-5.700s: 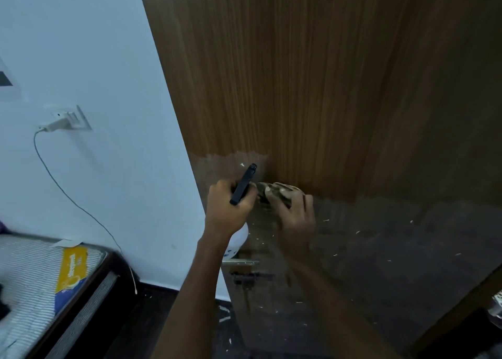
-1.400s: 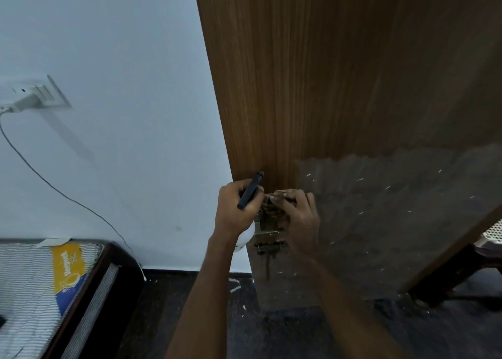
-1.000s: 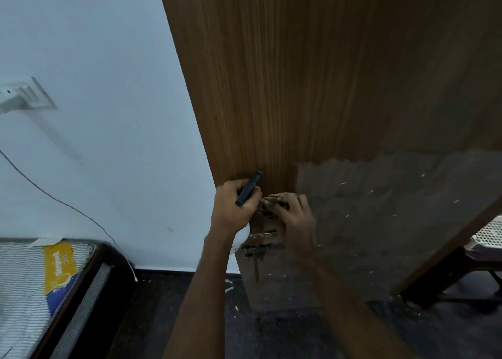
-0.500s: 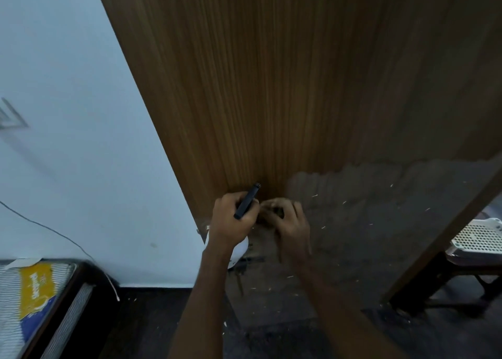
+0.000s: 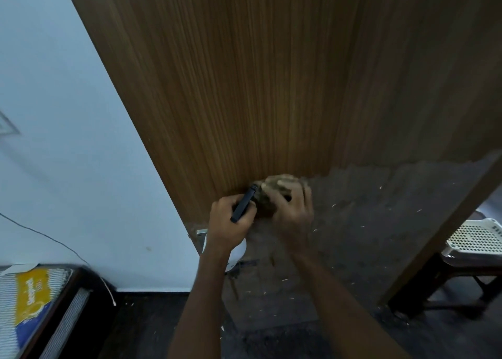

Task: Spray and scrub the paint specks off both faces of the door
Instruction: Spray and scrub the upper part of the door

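Counted: 1 door (image 5: 271,86), 2 hands (left (image 5: 231,225), right (image 5: 292,209)), 1 bottle (image 5: 236,252), 1 pad (image 5: 267,203), 1 basket (image 5: 475,236), 1 mattress (image 5: 27,304).

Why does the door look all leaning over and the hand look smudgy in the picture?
Head view: the wide lens bends straight lines, so the door seems to lean; the room is dim, so the lower door looks dark; the right hand, with the scrub pad, is smeared by motion blur; the left hand, holding the spray bottle, looks sharper.

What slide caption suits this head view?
Right hand scrubs the door with a pad; left hand holds a spray bottle.
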### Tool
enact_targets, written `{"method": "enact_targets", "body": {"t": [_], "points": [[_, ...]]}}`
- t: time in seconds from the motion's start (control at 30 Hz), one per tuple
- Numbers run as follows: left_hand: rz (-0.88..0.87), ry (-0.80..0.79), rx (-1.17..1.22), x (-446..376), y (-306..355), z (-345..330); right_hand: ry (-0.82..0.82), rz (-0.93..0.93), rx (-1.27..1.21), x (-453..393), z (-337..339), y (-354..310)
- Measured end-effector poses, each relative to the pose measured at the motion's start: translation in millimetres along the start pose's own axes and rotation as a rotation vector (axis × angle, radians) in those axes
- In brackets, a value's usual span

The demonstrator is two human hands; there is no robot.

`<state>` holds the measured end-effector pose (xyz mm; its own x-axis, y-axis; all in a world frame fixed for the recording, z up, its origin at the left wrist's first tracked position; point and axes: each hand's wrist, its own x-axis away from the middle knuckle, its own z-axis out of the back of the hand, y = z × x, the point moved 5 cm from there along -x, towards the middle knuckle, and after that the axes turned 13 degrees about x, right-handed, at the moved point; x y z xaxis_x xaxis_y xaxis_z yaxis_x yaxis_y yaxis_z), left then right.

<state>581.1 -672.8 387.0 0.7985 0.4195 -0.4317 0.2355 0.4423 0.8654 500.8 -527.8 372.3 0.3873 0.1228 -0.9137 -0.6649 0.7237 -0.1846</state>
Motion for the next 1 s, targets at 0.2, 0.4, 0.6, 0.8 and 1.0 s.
{"method": "enact_targets", "body": {"t": [0.2,0.4,0.6,0.8,1.0], "points": [[0.004,-0.004,0.001,-2,3,-13,-0.113,0.055,0.019,43,-11,18],[0.011,-0.012,-0.011,-4,8,-29,-0.044,0.046,0.002,8,3,34],[0.013,-0.023,-0.005,-4,15,-55,-0.127,0.042,0.023,39,-6,57],[0.019,0.009,-0.041,-7,13,-72,-0.016,0.081,-0.007,0,12,83],[0.028,0.020,-0.053,-10,17,-98,-0.019,0.098,-0.011,20,7,107]]}}
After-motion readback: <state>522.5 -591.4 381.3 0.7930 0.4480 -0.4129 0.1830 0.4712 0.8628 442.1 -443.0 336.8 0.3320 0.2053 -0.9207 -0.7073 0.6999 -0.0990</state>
